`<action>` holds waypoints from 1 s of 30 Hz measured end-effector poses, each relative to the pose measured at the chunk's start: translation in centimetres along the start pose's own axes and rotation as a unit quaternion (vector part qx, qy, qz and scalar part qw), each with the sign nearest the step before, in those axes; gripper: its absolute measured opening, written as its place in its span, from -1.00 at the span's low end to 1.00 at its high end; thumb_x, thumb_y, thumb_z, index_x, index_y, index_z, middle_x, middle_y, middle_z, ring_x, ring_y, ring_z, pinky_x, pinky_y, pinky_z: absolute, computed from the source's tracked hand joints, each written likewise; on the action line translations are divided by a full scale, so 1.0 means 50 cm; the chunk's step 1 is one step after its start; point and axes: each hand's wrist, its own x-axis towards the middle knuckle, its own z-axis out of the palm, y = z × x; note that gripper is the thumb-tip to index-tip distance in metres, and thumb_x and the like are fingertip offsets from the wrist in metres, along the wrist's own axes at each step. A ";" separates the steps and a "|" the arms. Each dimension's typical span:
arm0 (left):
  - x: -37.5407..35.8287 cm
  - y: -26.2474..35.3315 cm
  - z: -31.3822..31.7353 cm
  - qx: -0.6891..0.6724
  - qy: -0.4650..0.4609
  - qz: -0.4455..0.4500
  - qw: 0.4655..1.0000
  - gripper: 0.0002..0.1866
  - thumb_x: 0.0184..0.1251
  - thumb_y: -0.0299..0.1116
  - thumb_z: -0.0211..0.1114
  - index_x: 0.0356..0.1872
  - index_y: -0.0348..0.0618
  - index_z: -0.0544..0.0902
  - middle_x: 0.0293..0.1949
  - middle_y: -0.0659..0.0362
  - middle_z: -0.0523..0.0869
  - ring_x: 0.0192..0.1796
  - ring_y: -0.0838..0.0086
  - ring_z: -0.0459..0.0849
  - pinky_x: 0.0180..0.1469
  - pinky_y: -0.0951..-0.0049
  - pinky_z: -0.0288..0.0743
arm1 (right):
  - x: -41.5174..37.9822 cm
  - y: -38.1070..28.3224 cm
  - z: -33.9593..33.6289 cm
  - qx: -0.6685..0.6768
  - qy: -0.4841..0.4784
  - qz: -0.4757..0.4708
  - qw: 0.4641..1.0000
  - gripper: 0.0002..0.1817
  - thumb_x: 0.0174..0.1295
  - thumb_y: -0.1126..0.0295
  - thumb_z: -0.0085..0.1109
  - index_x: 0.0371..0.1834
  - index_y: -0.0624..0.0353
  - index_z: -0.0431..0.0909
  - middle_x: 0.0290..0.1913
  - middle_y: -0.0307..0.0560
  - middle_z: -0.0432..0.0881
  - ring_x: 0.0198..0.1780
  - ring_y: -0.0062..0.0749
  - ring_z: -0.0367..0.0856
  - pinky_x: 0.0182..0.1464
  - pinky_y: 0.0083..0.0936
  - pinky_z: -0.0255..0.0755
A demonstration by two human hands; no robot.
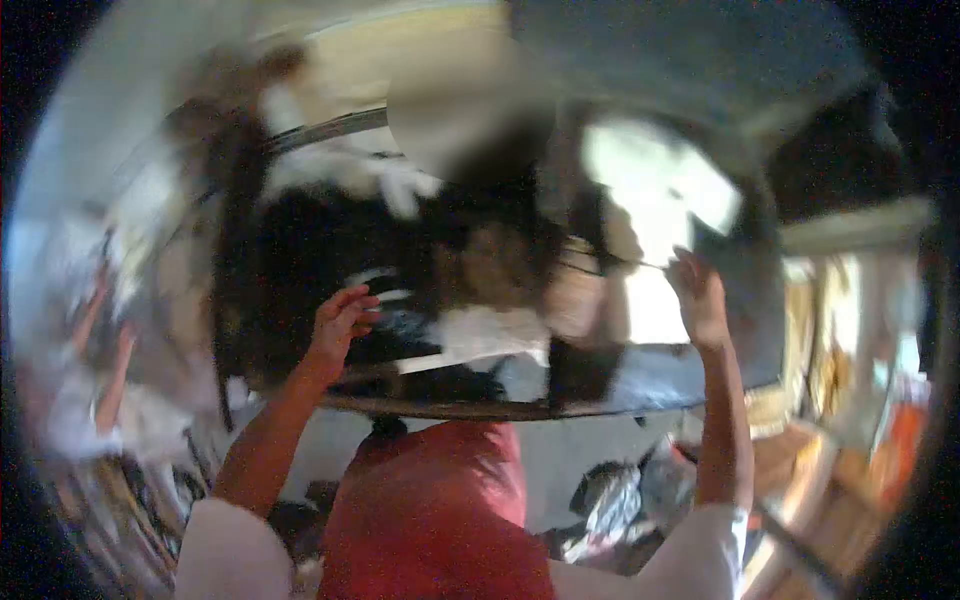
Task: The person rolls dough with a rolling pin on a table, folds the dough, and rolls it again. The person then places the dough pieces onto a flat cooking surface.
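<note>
My left hand is raised over the dark left part of a wide surface, its fingers curled and slightly apart, with nothing visible in them. On the right, my right hand is up beside a bright white patch, its fingertips pinched together near a thin dark line that runs leftward. What the right fingertips hold is too small and blurred to tell. Pale and brown blurred shapes lie between the hands, and a blurred round grey shape hangs above them.
Crumpled plastic bags lie on the floor below the surface's right side. Wooden pieces and an orange object are at the far right. Another person's arms and light clothing show at the left. Red cloth covers my front.
</note>
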 end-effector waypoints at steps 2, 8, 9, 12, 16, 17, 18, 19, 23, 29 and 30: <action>-0.046 -0.041 -0.185 -0.017 0.117 -0.007 0.993 -0.65 0.57 -0.28 0.22 0.28 -0.09 0.60 0.07 0.15 0.77 -0.05 0.45 0.76 -0.12 0.46 0.58 | -0.058 -0.103 0.116 0.040 0.006 -0.046 0.998 -0.59 0.47 0.47 0.23 0.32 0.41 0.51 0.16 0.02 0.66 0.14 -0.42 0.60 0.23 -0.47 0.50; -0.044 -0.396 -1.027 -0.340 0.073 0.149 0.926 -0.72 0.48 -0.32 0.27 0.14 -0.09 0.67 -0.18 0.20 0.79 -0.18 0.52 0.74 -0.38 0.59 0.49 | -0.266 -0.203 0.515 0.426 -0.154 -0.037 0.891 -0.54 0.58 0.24 0.13 0.40 0.27 0.47 0.19 -0.07 0.65 0.23 -0.38 0.57 0.22 -0.47 0.46; -0.057 -0.330 -1.057 -0.289 0.213 0.080 0.930 -0.72 0.48 -0.31 0.28 0.12 -0.11 0.68 -0.19 0.18 0.79 -0.15 0.47 0.75 -0.31 0.52 0.54 | -0.292 -0.252 0.567 0.353 -0.215 -0.041 0.910 -0.61 0.53 0.34 0.17 0.32 0.30 0.53 0.10 -0.11 0.66 0.12 -0.45 0.57 0.16 -0.51 0.46; 0.036 -0.282 -1.242 -0.020 0.359 0.098 0.928 -0.71 0.47 -0.29 0.27 0.12 -0.13 0.69 -0.18 0.12 0.81 -0.09 0.36 0.76 -0.14 0.38 0.61 | -0.386 -0.293 0.757 0.155 -0.204 0.011 0.967 -0.65 0.46 0.43 0.25 0.25 0.30 0.57 0.03 -0.17 0.66 -0.04 -0.50 0.60 0.07 -0.54 0.50; 0.089 -0.108 -1.251 0.285 0.356 0.196 0.868 -0.63 0.49 -0.22 0.24 0.20 -0.16 0.66 0.03 -0.03 0.79 0.10 0.11 0.74 0.22 0.21 0.55 | -0.483 -0.458 0.895 0.200 -0.253 0.034 0.946 -0.66 0.44 0.43 0.27 0.24 0.26 0.58 0.01 -0.14 0.70 -0.02 -0.47 0.68 0.07 -0.50 0.56; 0.126 -0.092 -1.270 0.222 0.319 0.203 0.898 -0.60 0.49 -0.20 0.24 0.23 -0.15 0.64 0.12 -0.08 0.76 0.18 0.05 0.71 0.27 0.20 0.53 | -0.491 -0.482 0.921 0.193 -0.247 0.036 0.949 -0.66 0.44 0.43 0.27 0.24 0.26 0.58 0.01 -0.14 0.70 -0.02 -0.47 0.68 0.07 -0.50 0.56; 0.174 -0.081 -1.275 0.215 0.309 0.203 0.904 -0.60 0.49 -0.20 0.24 0.23 -0.15 0.64 0.12 -0.08 0.76 0.18 0.05 0.71 0.27 0.20 0.53 | -0.505 -0.498 0.931 0.107 -0.243 0.038 0.963 -0.64 0.42 0.44 0.29 0.24 0.25 0.58 0.02 -0.12 0.71 0.01 -0.46 0.69 0.10 -0.48 0.57; 0.236 -0.080 -1.290 0.244 0.367 0.140 0.887 -0.57 0.49 -0.17 0.24 0.27 -0.14 0.62 0.21 -0.12 0.70 0.26 0.00 0.66 0.32 0.17 0.50 | -0.514 -0.522 0.949 0.019 -0.238 0.039 0.970 -0.62 0.40 0.46 0.30 0.25 0.24 0.58 0.03 -0.10 0.72 0.05 -0.45 0.70 0.12 -0.46 0.58; 0.289 0.023 -1.283 0.495 0.353 0.020 0.794 -0.49 0.48 -0.13 0.27 0.38 -0.02 0.55 0.38 -0.20 0.55 0.43 -0.09 0.52 0.44 0.09 0.42 | -0.520 -0.605 0.959 -0.026 -0.210 0.071 0.975 -0.59 0.37 0.50 0.34 0.28 0.23 0.58 0.06 -0.08 0.72 0.03 -0.45 0.70 0.11 -0.43 0.62; 0.309 0.051 -1.301 0.537 0.286 0.009 0.794 -0.64 0.42 -0.13 0.30 0.12 -0.07 0.68 0.20 -0.14 0.69 0.27 -0.02 0.64 0.26 0.10 0.54 | -0.513 -0.609 0.995 -0.062 -0.198 0.051 0.977 -0.61 0.36 0.49 0.34 0.24 0.24 0.60 0.01 -0.09 0.74 0.00 -0.44 0.73 0.07 -0.42 0.63; 0.318 0.041 -1.309 0.498 0.307 0.061 0.809 -0.72 0.38 -0.14 0.29 -0.16 -0.15 0.70 -0.01 -0.06 0.77 0.12 0.15 0.71 0.15 0.16 0.56 | -0.509 -0.611 1.000 -0.058 -0.201 0.047 0.977 -0.61 0.36 0.49 0.34 0.24 0.24 0.60 0.01 -0.09 0.74 0.00 -0.44 0.73 0.07 -0.42 0.63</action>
